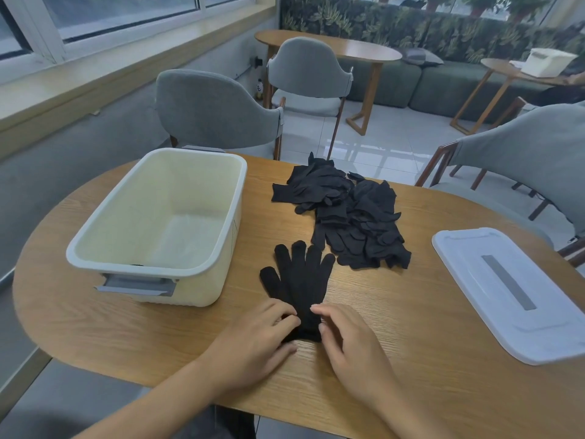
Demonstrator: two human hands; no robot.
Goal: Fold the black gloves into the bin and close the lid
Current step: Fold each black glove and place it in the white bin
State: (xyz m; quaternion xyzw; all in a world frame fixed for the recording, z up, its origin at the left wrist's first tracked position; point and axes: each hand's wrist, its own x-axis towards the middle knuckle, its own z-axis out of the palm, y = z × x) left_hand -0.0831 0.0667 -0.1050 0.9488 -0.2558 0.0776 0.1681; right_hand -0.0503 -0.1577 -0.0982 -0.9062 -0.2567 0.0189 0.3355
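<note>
Head view: your left hand and right hand pinch the glove cuff at lower centre; pull unevenly and its fold skews.

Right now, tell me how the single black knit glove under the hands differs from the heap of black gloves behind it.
The single black knit glove lies flat and spread, fingers pointing away; the heap of black gloves is jumbled and overlapping. The left hand and right hand touch the single glove's cuff; nothing touches the heap. The single glove lies nearer the person. Both rest on the wooden table, outside the bin.
</note>
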